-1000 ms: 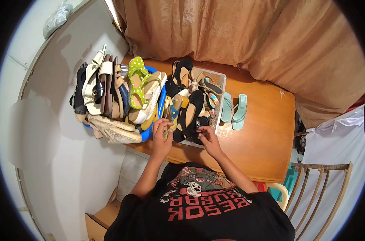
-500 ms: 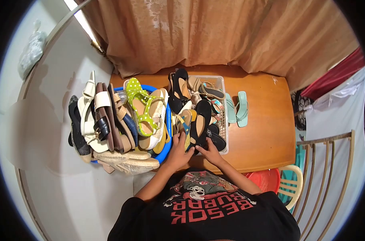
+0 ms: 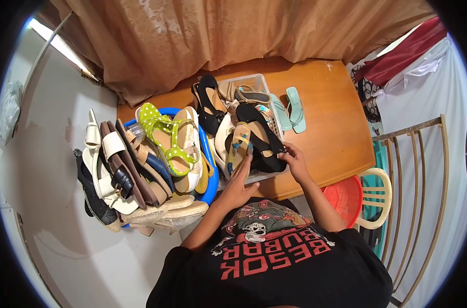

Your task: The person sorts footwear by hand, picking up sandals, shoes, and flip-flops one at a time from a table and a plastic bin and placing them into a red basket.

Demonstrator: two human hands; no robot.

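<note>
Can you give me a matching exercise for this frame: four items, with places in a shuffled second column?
Items:
1. mint green sandals
2. green polka-dot sandal
3. black flat shoe
4. red plastic basket

Places:
A. on the pile in the blue tub
B. below the table edge, beside the chair
C. on the bare wooden table, right of the clear crate
D. under the right hand; the left hand is on a tan sandal

Pairs: 1-C, 2-A, 3-D, 4-B
</note>
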